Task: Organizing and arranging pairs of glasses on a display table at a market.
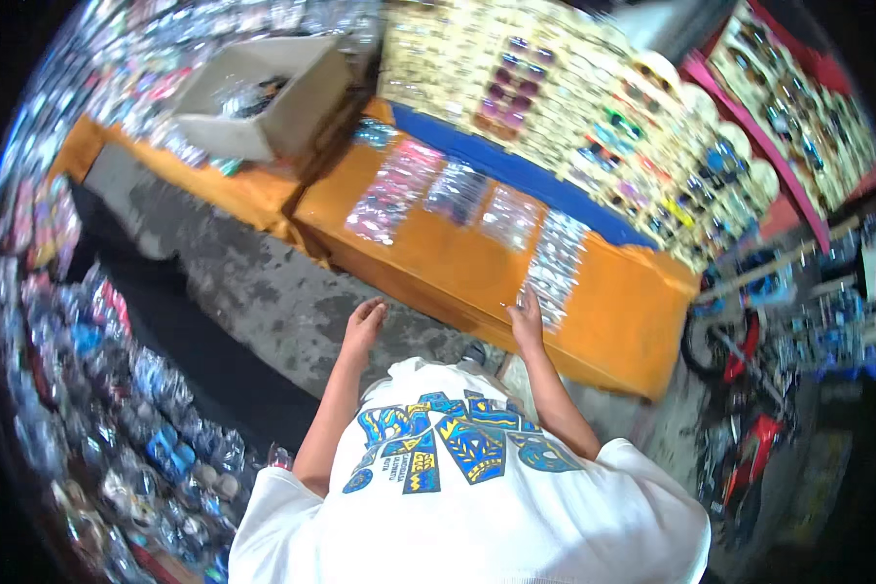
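Before me, on an orange cloth-covered table (438, 255), lie rows of shiny clear packets. My right hand (527, 321) is at the near end of the rightmost row of packets (558, 263), thumb and fingers apart; blur hides whether it touches them. Over the grey floor, short of the table's front edge, my left hand (365, 325) hangs with its fingers curled; nothing shows in it. Further left are a pink row of packets (398, 186), a dark row (456, 191) and a pale row (509, 217).
Behind the table rises a display board of eyewear (518, 80) above a blue strip (511, 157). A pale open box (263, 139) stands at the left. Wrapped goods (160, 431) lie beyond a black cloth (197, 343). On the right is a red-and-black motorcycle (752, 452).
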The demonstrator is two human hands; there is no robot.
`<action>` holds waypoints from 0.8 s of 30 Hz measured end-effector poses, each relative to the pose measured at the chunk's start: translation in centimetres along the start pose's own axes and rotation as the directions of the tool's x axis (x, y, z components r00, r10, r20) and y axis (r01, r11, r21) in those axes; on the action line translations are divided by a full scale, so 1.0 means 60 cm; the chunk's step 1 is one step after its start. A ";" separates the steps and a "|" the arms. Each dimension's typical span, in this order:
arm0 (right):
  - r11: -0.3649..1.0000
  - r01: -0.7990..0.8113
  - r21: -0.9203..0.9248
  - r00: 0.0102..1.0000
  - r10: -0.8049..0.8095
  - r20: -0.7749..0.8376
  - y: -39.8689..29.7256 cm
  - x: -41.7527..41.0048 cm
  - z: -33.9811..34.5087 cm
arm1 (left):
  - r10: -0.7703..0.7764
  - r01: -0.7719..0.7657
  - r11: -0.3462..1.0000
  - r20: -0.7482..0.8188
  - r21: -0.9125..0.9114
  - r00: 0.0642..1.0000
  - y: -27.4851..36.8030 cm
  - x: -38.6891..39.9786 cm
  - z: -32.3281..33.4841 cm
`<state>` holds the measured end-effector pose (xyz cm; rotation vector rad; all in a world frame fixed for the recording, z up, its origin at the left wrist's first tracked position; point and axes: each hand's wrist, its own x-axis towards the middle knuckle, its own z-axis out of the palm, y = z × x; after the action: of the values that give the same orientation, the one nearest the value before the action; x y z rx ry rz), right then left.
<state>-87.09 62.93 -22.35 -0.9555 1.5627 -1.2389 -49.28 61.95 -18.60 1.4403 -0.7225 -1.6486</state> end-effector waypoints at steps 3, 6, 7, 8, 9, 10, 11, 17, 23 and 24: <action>0.985 0.073 -0.154 0.995 -0.062 0.075 -0.024 0.017 0.114 | 0.040 -0.041 0.999 -0.122 -0.005 0.992 0.031 -0.061 -0.104; 0.992 0.056 -0.110 0.983 -0.036 0.183 -0.096 0.006 0.246 | 0.038 -0.061 0.995 -0.284 -0.073 0.958 0.027 -0.112 -0.215; 0.994 0.031 -0.109 0.972 -0.005 0.237 -0.105 0.004 0.277 | 0.030 -0.071 0.990 -0.309 -0.123 0.950 0.038 -0.124 -0.236; 0.994 0.006 -0.109 0.958 0.025 0.287 -0.116 0.004 0.305 | 0.037 -0.089 0.986 -0.345 -0.138 0.938 0.046 -0.140 -0.253; 0.994 0.018 -0.103 0.953 0.014 0.302 -0.130 0.003 0.333 | 0.048 -0.104 0.985 -0.358 -0.139 0.933 0.064 -0.157 -0.265; 0.996 0.016 -0.086 0.924 0.019 0.382 -0.142 0.003 0.361 | 0.052 -0.127 0.979 -0.401 -0.162 0.914 0.076 -0.168 -0.281; 0.998 0.012 -0.069 0.890 0.021 0.456 -0.154 0.003 0.388 | 0.055 -0.150 0.972 -0.442 -0.183 0.895 0.090 -0.175 -0.295; 0.993 0.109 0.037 0.825 -0.111 0.555 -0.217 0.056 0.531 | 0.147 -0.289 0.933 -0.504 -0.215 0.851 0.145 -0.145 -0.366; 0.989 -0.059 0.133 0.861 -0.017 0.508 -0.380 0.119 0.707 | 0.226 -0.386 0.900 -0.541 -0.202 0.810 0.234 -0.080 -0.438; 0.985 0.024 0.173 0.860 -0.109 0.499 -0.400 0.142 0.741 | 0.223 -0.374 0.906 -0.529 -0.197 0.819 0.264 -0.063 -0.451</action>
<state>-46.32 37.39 -4.65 -1.1272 1.0056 -1.0300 -19.50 59.61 -8.36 1.3668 -0.3642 -1.0190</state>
